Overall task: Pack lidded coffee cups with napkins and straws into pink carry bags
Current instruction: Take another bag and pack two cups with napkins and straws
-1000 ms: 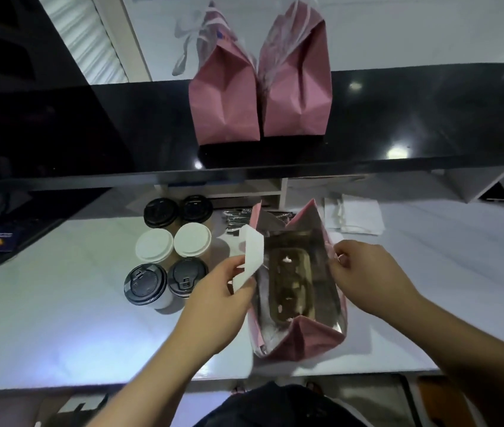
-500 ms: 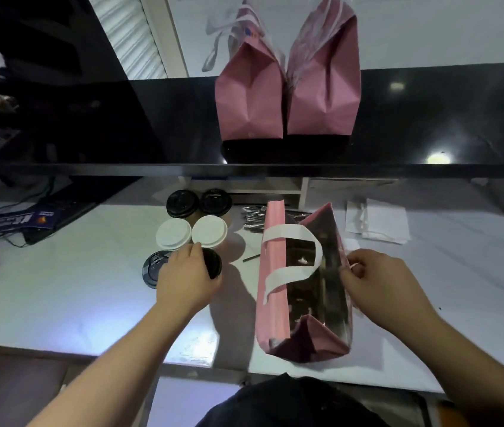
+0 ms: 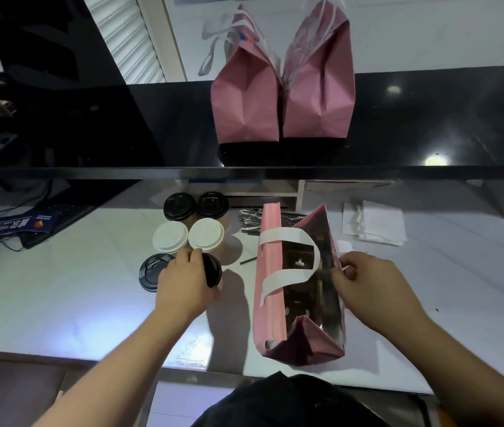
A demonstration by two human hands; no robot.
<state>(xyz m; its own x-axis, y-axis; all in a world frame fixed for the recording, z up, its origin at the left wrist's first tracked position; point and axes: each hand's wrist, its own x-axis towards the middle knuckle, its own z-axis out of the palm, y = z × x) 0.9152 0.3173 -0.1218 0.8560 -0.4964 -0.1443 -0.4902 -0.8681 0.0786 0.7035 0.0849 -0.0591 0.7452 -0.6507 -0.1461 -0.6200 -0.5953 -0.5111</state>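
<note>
The bag (image 3: 298,282) stands open at centre right of the frame, on the white counter (image 3: 59,303), its near end close to the counter's front edge. I see a white handle (image 3: 287,257) looping across its mouth and a foil lining inside. Bare counter lies between the bag and the cups, and more to the left of the cups. The black shelf (image 3: 429,118) overhangs the far side; two filled bags (image 3: 281,97) stand on it in the upper middle.

My right hand (image 3: 374,288) pinches the bag's right rim, fingers curled on the edge. My left hand (image 3: 186,285) wraps over the near black-lidded cup (image 3: 212,269), well apart from the bag. Just left of it sits another dark-lidded cup (image 3: 150,272); behind are two white-lidded cups (image 3: 187,235) and two black-lidded cups (image 3: 195,204). Straws (image 3: 250,221) lie behind the bag's far left corner, napkins (image 3: 374,224) at its far right.

Compared with half a second ago, little differs: both hands stay where they were, the left closed a bit more round the cup. A second ago it was at the bag's left rim, holding the handle.
</note>
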